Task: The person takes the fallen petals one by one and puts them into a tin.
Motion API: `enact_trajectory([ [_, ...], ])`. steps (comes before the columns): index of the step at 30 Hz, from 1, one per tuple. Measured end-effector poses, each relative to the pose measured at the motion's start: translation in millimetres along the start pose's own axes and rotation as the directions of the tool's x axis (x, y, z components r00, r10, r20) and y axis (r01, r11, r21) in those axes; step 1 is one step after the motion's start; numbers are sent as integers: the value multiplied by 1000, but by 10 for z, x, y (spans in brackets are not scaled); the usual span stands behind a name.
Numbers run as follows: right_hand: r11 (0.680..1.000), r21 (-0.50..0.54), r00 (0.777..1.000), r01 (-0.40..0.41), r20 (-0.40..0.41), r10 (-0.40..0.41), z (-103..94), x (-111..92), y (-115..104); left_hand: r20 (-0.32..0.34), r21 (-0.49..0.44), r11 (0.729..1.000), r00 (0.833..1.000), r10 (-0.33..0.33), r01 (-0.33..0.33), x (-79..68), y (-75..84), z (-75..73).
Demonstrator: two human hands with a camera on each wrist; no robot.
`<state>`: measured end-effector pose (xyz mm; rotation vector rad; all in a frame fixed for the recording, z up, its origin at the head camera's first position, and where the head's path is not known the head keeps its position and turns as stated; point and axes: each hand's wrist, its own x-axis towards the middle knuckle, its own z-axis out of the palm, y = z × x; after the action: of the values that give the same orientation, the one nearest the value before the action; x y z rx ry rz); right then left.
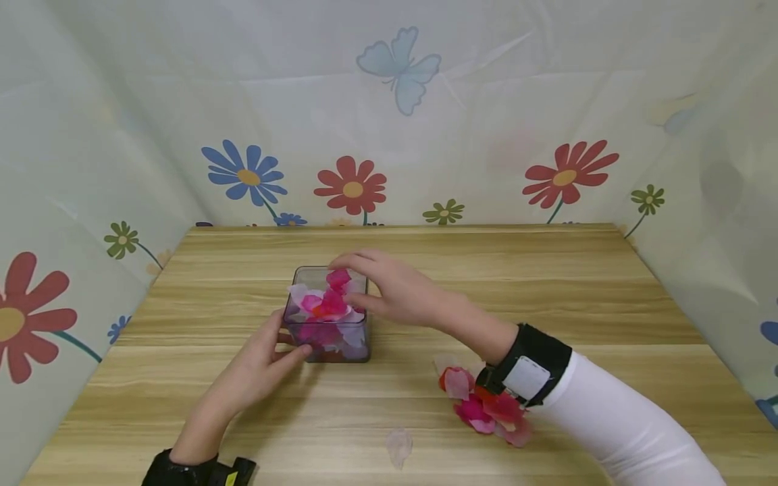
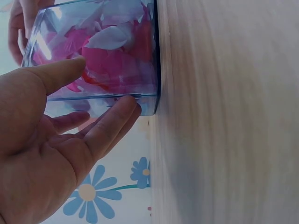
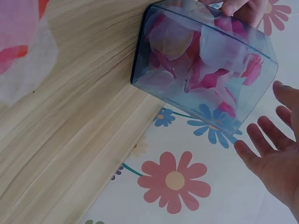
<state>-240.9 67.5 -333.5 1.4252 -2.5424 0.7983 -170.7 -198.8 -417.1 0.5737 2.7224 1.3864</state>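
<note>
A clear, grey-tinted square box (image 1: 335,342) stands on the table, filled with pink, red, white and pale lilac petals (image 1: 328,305). My left hand (image 1: 260,368) rests against its front left corner; in the left wrist view the thumb lies along one wall and fairly straight fingers touch the adjoining one. Over the box's right rim reaches my right hand (image 1: 398,287), its fingers spread and nothing visible between them. In the right wrist view those fingers (image 3: 259,140) are apart, beside the box's open top.
A loose heap of pink and red petals (image 1: 480,412) lies under the right wrist, partly hidden by its black strap (image 1: 537,364). One pale petal (image 1: 399,447) sits near the front of the wooden table (image 1: 340,418). A flower-printed curtain (image 1: 462,148) hangs behind.
</note>
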Motion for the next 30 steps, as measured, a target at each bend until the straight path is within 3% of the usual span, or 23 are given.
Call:
enact_trajectory([
  [7,1000,6,992,5,-126,-4,-79,-114,99,-2,8,1000,1000,-4,4,-4,14,1],
  [18,992,-7,984,-127,-124,125,-186,-386,171,0,15,1000,1000,-18,18,0,4,-3],
  [23,973,-96,977,-212,2,213,-213,-508,172,0,18,1000,1000,-18,18,-1,12,-7],
  [27,940,-151,929,-307,168,331,-196,-608,188,0,13,1000,1000,-7,7,1,13,-6],
  [30,927,-163,894,-337,252,369,-171,-670,205,0,17,1000,1000,-2,2,5,11,-5],
])
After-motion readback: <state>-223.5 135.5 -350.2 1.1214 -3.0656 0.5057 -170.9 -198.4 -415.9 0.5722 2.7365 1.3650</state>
